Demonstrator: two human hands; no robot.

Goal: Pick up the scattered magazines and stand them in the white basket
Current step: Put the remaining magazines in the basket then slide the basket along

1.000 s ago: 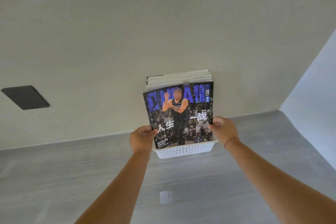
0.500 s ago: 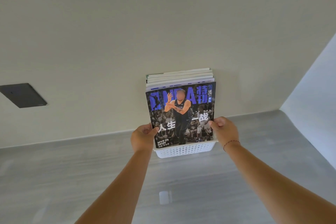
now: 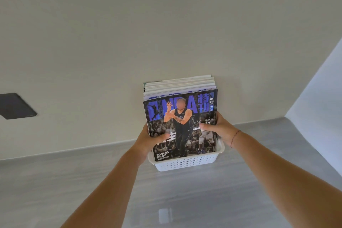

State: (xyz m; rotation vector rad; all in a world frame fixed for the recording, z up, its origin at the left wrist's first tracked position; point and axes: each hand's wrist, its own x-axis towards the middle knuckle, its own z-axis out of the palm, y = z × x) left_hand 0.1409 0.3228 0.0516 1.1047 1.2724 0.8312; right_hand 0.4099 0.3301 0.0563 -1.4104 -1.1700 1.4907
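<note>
A white perforated basket sits on the grey floor against the wall. Several magazines stand upright in it, only their top edges showing. At the front stands a dark blue basketball magazine, its lower edge inside the basket. My left hand clasps its left edge, thumb across the cover. On the right edge is my right hand, its thumb likewise pressed on the cover and a red string around the wrist.
A cream wall rises behind the basket. A dark plate is set in the wall at the left. A white panel closes off the right side. Grey floor stretches toward me.
Both hands have slid up from the magazine's lower corners to its sides, thumbs now on the cover. The view has moved closer to the basket.
</note>
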